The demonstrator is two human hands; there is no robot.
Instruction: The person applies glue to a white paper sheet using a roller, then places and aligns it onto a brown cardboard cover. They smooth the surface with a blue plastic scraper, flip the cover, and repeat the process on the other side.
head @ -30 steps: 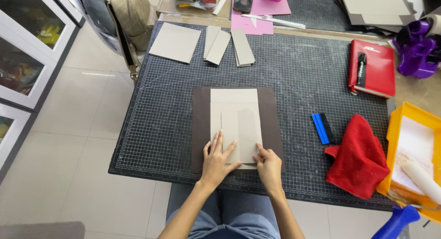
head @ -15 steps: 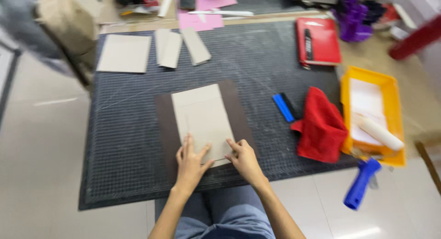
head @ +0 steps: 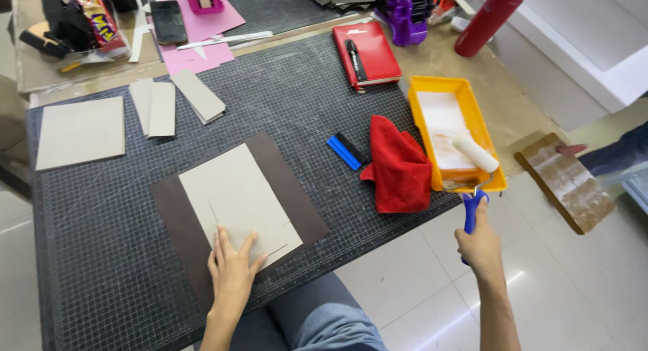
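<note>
The left hand (head: 231, 270) lies flat, fingers spread, palm down on the near edge of the grey board panels (head: 236, 202). These panels rest on a dark brown sheet (head: 283, 182), which extends beyond the hand on both sides, on the black grid cutting mat (head: 101, 256). To the right of this hand lie a blue scraper (head: 347, 150) and a red cloth (head: 398, 165), between the two hands. Further right, the right hand (head: 480, 246) is closed around the blue handle (head: 472, 208) of a paint roller (head: 474, 154). The roller head rests in the yellow tray (head: 422, 131), just beyond the right hand.
</note>
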